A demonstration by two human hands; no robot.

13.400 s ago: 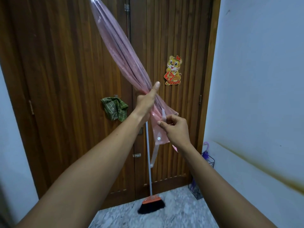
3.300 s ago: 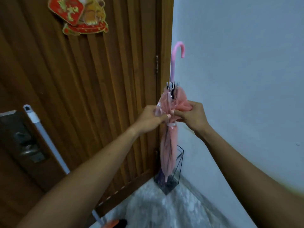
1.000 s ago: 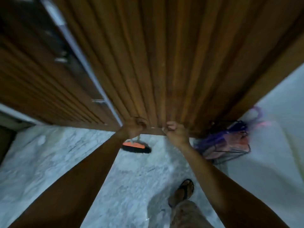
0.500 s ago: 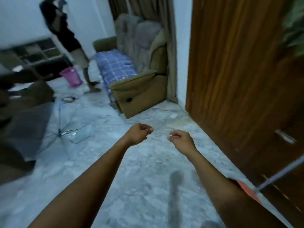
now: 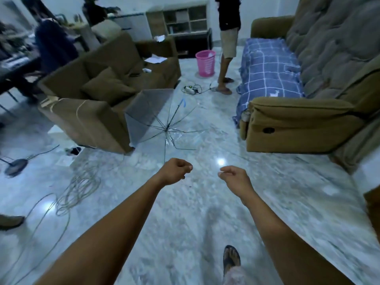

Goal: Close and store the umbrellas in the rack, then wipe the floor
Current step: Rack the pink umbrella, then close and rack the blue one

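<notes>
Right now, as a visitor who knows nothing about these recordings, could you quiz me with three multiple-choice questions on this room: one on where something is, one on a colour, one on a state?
1. Where is the clear umbrella?
A) on the blue blanket
B) on the floor beside the brown armchair
C) on the shelf

2. What colour is the basket at the far end?
A) green
B) black
C) pink

3. The clear umbrella is:
A) open
B) folded shut
C) strapped up

Answers:
1 B, it lies on the tiles next to the armchair.
2 C, its mesh wall is pink.
3 A, its ribs are spread wide.
</notes>
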